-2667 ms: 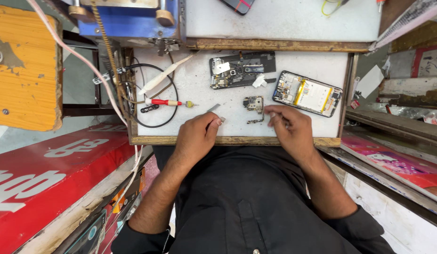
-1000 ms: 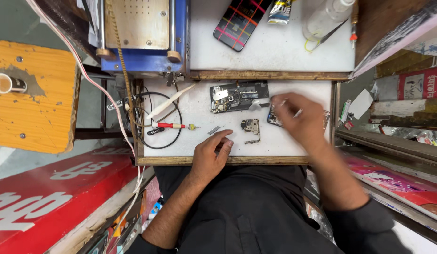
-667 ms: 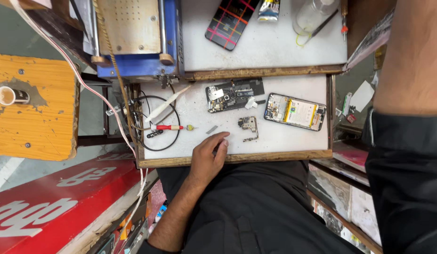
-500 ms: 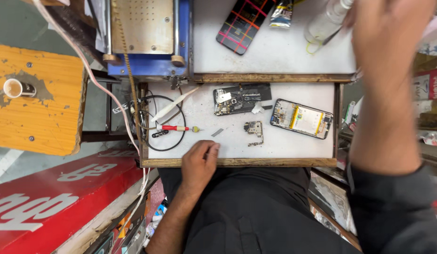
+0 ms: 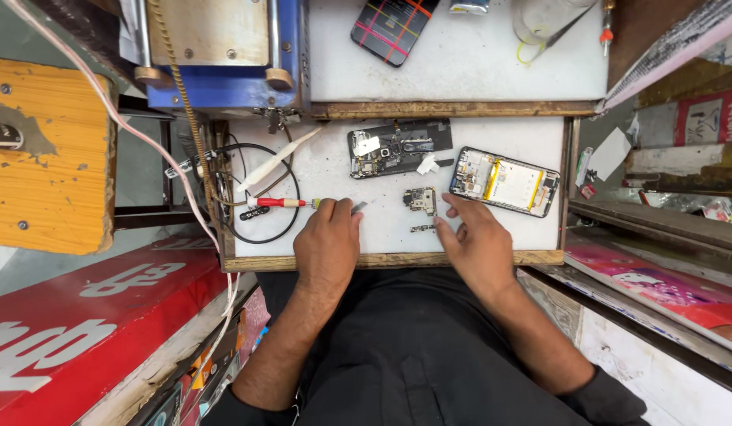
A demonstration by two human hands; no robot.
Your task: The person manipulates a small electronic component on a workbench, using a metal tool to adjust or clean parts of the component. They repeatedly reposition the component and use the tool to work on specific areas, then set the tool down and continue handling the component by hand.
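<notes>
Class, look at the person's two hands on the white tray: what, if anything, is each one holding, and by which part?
Nothing is held. The left hand lies flat beside the red-handled screwdriver; the right hand rests near the small circuit board, fingers spread.

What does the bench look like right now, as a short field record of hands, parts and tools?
left hand: left hand rests on the white tray, fingertips at the red-handled screwdriver
right hand: right hand lies flat, fingers beside the small circuit board
opened phone: opened phone with yellow battery, right of the board
dark phone frame: dark phone frame, above the board
black cable loop: black cable loop, at tray's left
</notes>
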